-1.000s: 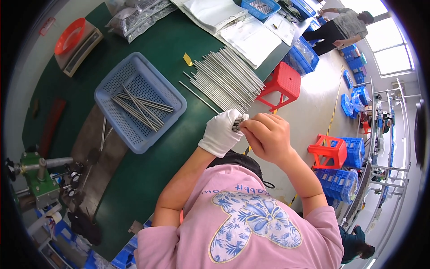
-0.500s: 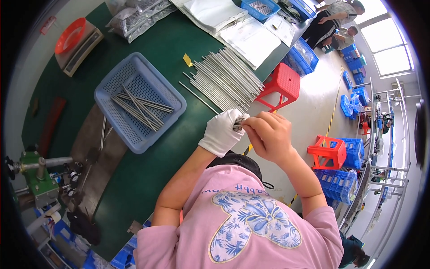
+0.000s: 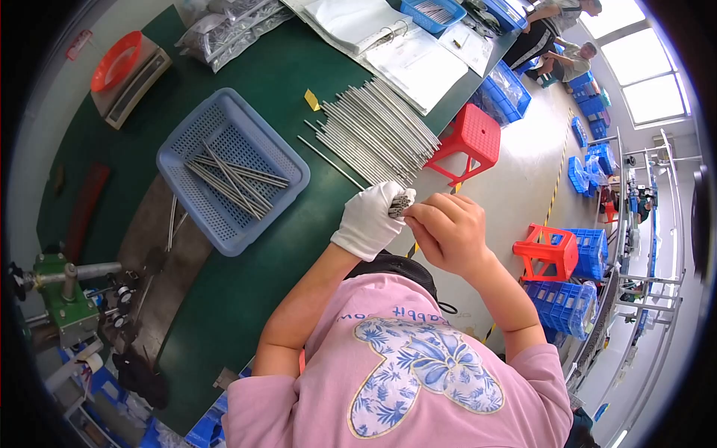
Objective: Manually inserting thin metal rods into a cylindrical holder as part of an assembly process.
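Note:
My left hand (image 3: 367, 222), in a white glove, is closed round a bundle of thin metal rods (image 3: 400, 204), whose ends poke out past the thumb and fingers. Bare, my right hand (image 3: 452, 233) has its thumb and index finger pinched together at the right edge of those ends. Whatever lies between these fingertips is hidden. Just beyond the glove, a long row of metal rods (image 3: 373, 131) lies side by side on the green table (image 3: 269, 299). One single rod (image 3: 333, 163) lies a little apart, left of the row.
Left of the rods stands a blue-grey plastic basket (image 3: 269, 138) with several loose rods inside. An open binder (image 3: 407, 60) lies at the back, a scale with an orange dish (image 3: 117, 61) at far left. Red stools (image 3: 478, 134) and blue crates stand right of the table; two people are beyond.
My right fingertips have shifted slightly down the edge of the bundle, leaving more rod ends uncovered. My left hand keeps its grip in place.

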Available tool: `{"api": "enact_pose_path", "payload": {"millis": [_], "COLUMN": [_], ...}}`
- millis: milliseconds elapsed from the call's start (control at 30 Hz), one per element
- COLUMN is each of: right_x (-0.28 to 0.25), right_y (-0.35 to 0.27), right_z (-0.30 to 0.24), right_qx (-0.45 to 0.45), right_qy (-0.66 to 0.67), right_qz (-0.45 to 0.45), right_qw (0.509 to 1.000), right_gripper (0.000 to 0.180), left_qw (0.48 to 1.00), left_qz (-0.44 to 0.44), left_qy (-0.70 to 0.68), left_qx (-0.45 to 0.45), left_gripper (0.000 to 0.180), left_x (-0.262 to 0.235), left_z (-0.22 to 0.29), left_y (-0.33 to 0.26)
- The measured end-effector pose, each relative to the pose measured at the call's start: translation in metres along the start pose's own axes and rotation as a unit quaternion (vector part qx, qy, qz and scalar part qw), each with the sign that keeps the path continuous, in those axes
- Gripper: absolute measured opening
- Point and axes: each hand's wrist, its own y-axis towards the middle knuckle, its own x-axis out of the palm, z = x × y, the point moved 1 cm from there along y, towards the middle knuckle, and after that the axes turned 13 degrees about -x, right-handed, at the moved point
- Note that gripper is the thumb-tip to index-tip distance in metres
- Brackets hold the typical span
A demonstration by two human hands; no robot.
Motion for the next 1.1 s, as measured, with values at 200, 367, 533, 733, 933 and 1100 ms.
{"api": "enact_pose_path", "payload": {"millis": [200, 367, 533, 733, 933, 1100], "right_x": [0.005, -0.001, -0.008, -0.005, -0.002, 0.004], "right_y": [0.001, 0.003, 0.002, -0.002, -0.004, -0.004], "right_z": [0.005, 0.003, 0.003, 0.004, 0.004, 0.004], "right_qx": [-0.001, 0.004, 0.016, 0.021, 0.023, 0.026], "right_qy": [0.024, 0.016, 0.004, 0.004, 0.012, 0.020], "right_qz": [0.001, -0.002, 0.011, 0.013, 0.006, -0.004], "right_qw": [1.000, 1.000, 1.000, 1.000, 1.000, 0.999], "right_gripper": [0.008, 0.008, 0.009, 0.009, 0.008, 0.007], "left_qw": [1.000, 1.000, 0.999, 1.000, 1.000, 1.000], "left_qz": [-0.005, -0.010, -0.001, 0.015, -0.002, -0.011], "left_qy": [0.011, 0.009, 0.035, 0.011, 0.017, -0.005], "left_qx": [-0.007, -0.017, -0.015, 0.003, -0.012, -0.015], "left_gripper": [0.018, 0.019, 0.019, 0.019, 0.018, 0.019], "left_x": [0.002, 0.000, 0.000, 0.000, 0.001, -0.001], "left_z": [0.000, 0.003, 0.005, 0.005, 0.003, 0.003], "left_y": [0.001, 0.000, 0.000, 0.000, 0.000, 0.000]}}
